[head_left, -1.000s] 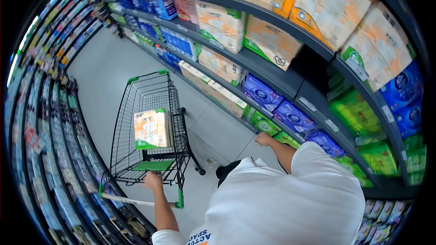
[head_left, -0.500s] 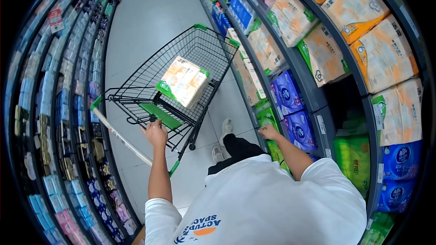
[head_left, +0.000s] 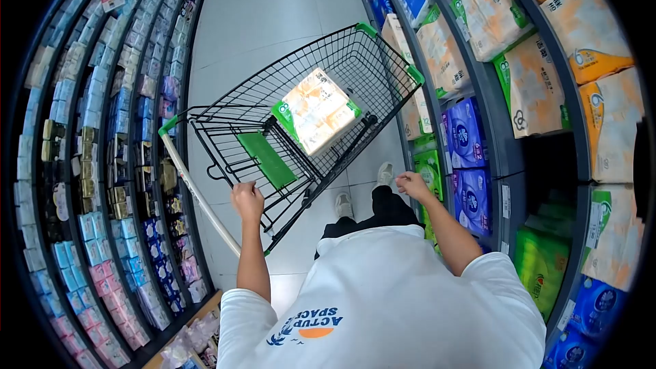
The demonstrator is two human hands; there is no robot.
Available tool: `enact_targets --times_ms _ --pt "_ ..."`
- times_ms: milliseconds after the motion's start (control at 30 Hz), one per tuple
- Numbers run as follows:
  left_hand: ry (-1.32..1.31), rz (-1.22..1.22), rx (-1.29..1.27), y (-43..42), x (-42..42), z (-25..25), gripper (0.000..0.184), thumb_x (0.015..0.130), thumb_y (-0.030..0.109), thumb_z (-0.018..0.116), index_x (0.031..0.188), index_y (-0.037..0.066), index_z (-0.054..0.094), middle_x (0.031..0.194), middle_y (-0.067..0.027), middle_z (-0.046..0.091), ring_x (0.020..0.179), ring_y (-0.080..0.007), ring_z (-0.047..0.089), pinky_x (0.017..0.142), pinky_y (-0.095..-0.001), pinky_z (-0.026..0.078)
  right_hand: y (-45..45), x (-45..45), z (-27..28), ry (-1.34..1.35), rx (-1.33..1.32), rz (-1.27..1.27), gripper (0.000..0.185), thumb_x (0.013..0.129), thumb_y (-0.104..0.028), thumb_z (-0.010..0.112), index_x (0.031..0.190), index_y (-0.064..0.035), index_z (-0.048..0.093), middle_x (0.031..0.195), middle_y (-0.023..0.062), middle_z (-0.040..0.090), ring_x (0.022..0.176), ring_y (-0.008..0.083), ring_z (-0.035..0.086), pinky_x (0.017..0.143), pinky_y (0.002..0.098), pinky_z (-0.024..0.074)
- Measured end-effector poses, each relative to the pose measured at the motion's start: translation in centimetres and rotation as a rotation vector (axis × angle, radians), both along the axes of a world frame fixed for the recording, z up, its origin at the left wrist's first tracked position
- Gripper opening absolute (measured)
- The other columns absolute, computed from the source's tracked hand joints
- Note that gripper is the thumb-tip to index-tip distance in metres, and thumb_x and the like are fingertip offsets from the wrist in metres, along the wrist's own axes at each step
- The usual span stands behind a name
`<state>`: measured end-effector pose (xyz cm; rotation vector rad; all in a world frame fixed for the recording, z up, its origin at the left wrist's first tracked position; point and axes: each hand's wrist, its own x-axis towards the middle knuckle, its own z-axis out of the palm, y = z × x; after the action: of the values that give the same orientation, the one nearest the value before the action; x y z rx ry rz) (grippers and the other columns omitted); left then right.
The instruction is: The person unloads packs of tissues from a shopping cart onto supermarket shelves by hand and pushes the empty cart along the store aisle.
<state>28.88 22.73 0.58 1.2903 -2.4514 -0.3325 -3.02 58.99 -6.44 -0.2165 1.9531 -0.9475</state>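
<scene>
A black wire shopping cart point(head_left: 225, 99) with green corners stands at an angle in the aisle. My left hand point(head_left: 247, 201) is closed at the cart's rear wire edge, beside the green seat flap point(head_left: 266, 160). In the basket lies a cream-and-orange tissue pack point(head_left: 318, 111) with green corners, touched by neither hand. My right hand point(head_left: 413, 186) hangs near the lower right shelf, its fingers curled with nothing visible in them. Nearest to it is a green pack point(head_left: 429, 169) on that shelf. The cart's pale push handle point(head_left: 198, 195) is left of my left hand.
Shelves point(head_left: 174, 195) of small packs line the left side. Right-hand shelves point(head_left: 502, 133) hold orange, purple packs point(head_left: 466, 133), blue and green tissue packs. My shoes point(head_left: 385, 173) are on the tiled floor point(head_left: 263, 0) behind the cart. An open box point(head_left: 184, 345) sits at the lower left.
The view has turned. In it, the cart has swung its front to the right, closer to the right shelves, and the tissue pack sits turned with it. My left hand stays at the cart's rear edge.
</scene>
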Motion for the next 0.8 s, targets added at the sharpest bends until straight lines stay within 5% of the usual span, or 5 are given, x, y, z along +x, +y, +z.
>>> enact_targets --times_ms 100,367,533,700,800 --pt "-0.091 -0.041 -0.091 0.8 0.9 0.0 0.013 0.067 0.002 0.064 0.078 0.006 0.070 0.080 -0.0086 0.066 0.089 -0.0267 0.059 0.078 -0.0411 0.044 -0.7 -1.3 0.2 -0.023 -0.068 -0.046 0.029 0.086 -0.023 0.065 0.104 -0.0004 0.062 0.085 0.0079 0.067 0.069 0.0141 0.064 0.058 0.0263 0.0482" --pt "-0.305 -0.072 -0.173 2.7 2.1 1.5 0.011 0.068 0.005 0.065 0.078 0.007 0.069 0.083 -0.0070 0.068 0.092 -0.0241 0.060 0.094 -0.0438 0.041 -5.3 -8.1 2.1 0.192 -0.250 0.029 0.027 0.087 -0.016 0.063 0.106 0.0022 0.062 0.086 0.0102 0.068 0.074 0.0150 0.065 0.066 0.0281 0.0515" --pt "-0.522 0.276 -0.253 4.0 -1.1 2.3 0.009 0.071 0.013 0.063 0.078 0.010 0.069 0.085 -0.0057 0.069 0.102 -0.0246 0.059 0.108 -0.0592 0.021 -9.6 -11.5 3.8 0.269 -0.341 0.171 0.024 0.086 -0.015 0.063 0.105 -0.0001 0.063 0.088 0.0119 0.069 0.076 0.0171 0.066 0.070 0.0293 0.0521" --pt "-0.134 0.288 0.055 7.8 -9.4 -2.2 0.016 0.070 0.010 0.065 0.085 0.004 0.068 0.092 -0.0150 0.066 0.088 -0.0326 0.062 0.082 -0.0412 0.049 -13.8 -12.7 2.0 0.248 -0.320 0.229 0.028 0.084 -0.018 0.063 0.106 -0.0004 0.063 0.086 0.0163 0.069 0.078 0.0268 0.068 0.071 0.0354 0.0527" --pt "-0.120 0.293 0.343 9.8 -12.8 -4.9 0.024 0.071 0.014 0.066 0.092 0.003 0.069 0.104 -0.0174 0.064 0.098 -0.0340 0.061 0.088 -0.0398 0.048 -15.1 -12.2 0.6 0.240 -0.206 0.321 0.033 0.083 -0.021 0.064 0.109 -0.0011 0.063 0.088 0.0172 0.069 0.081 0.0293 0.068 0.074 0.0374 0.0523"
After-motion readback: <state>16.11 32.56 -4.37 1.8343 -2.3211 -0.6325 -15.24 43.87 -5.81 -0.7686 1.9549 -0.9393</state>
